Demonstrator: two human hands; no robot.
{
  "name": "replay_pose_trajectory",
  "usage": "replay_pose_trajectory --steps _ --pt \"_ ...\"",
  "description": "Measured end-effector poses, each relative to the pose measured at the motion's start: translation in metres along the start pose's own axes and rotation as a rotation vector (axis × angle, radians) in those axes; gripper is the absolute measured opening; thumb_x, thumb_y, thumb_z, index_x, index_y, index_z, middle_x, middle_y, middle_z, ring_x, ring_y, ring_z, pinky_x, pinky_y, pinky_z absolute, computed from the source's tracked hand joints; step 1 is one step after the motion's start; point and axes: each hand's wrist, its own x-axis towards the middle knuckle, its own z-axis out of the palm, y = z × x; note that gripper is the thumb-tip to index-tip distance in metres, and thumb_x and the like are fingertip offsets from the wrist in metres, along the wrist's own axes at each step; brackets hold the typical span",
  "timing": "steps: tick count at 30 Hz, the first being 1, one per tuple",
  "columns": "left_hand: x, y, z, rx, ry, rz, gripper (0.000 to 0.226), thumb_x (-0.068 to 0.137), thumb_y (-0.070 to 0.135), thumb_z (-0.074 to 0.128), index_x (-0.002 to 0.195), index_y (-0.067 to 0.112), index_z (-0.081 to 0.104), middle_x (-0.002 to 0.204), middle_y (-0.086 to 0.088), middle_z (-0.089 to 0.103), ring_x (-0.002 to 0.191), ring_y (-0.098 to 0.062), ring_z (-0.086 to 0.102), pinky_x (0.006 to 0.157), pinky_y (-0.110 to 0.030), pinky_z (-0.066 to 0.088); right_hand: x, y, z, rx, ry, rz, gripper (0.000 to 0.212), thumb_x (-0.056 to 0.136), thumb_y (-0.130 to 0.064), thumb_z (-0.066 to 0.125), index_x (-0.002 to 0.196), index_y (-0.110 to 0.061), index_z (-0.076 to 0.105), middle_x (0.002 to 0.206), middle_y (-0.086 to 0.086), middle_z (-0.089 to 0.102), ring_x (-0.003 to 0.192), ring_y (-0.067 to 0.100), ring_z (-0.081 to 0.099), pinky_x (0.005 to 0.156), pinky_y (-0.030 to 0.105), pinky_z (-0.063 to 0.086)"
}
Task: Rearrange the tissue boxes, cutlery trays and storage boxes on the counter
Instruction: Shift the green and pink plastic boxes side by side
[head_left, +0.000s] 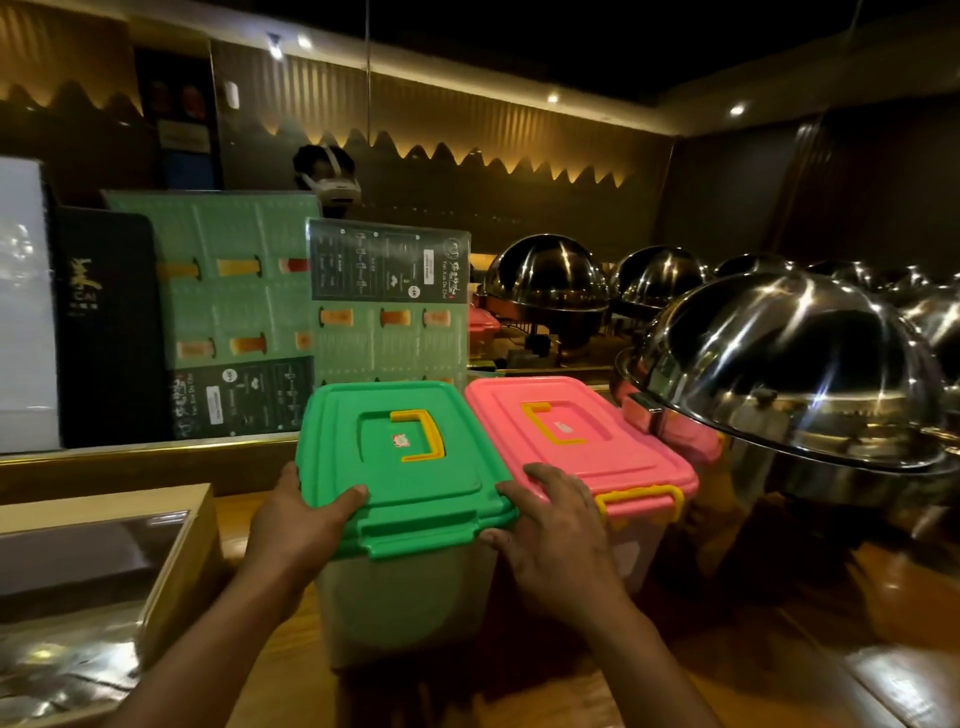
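A storage box with a green lid (410, 457) and a yellow handle stands on the wooden counter (753, 670) at the centre. My left hand (298, 519) grips its left front corner, thumb on the lid. My right hand (550, 540) holds its right front corner, fingers lying between it and a storage box with a pink lid (582, 441), which stands touching it on the right. A further pink-lidded box (685, 434) shows partly behind that one.
A wooden tray with a glossy inside (93, 561) sits at the left. Green menu sheets (387, 301) and a black menu book (106, 322) lean against the back ledge. Steel dome-lidded chafing dishes (795, 374) crowd the right side and rear.
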Motion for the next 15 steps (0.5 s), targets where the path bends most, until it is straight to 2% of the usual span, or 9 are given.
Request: replay_pose_trajectory --steps 2,5,15 --pt "-0.0001 -0.0008 -0.0011 0.001 -0.007 0.006 0.051 0.083 0.025 0.078 0.127 0.024 0.054 0.107 0.000 0.069 0.088 -0.018 0.071 0.063 -0.036 0.059 0.0009 0.0008 0.0015 0.003 -0.005 0.002 0.060 0.082 -0.072 0.053 0.132 -0.039 0.056 0.145 -0.005 0.046 0.133 0.022 0.037 0.111 0.044 0.033" --pt "0.0012 -0.0025 -0.0024 0.001 -0.015 0.005 0.054 0.082 0.026 0.078 0.129 0.024 0.053 0.109 0.000 0.070 0.091 -0.020 0.072 0.069 -0.041 0.061 -0.0006 0.0014 0.0026 0.020 -0.003 0.010 0.060 0.082 -0.071 0.054 0.133 -0.040 0.055 0.144 -0.006 0.046 0.133 0.020 0.036 0.111 0.043 0.033" --pt "-0.0006 -0.0023 0.0004 -0.018 0.013 -0.018 0.053 0.080 0.029 0.080 0.127 0.027 0.055 0.111 0.000 0.070 0.094 -0.020 0.072 0.073 -0.042 0.062 -0.0001 0.0058 0.0039 0.048 0.000 -0.004 0.058 0.080 -0.068 0.056 0.128 -0.036 0.060 0.139 -0.001 0.052 0.128 0.024 0.042 0.107 0.048 0.038"
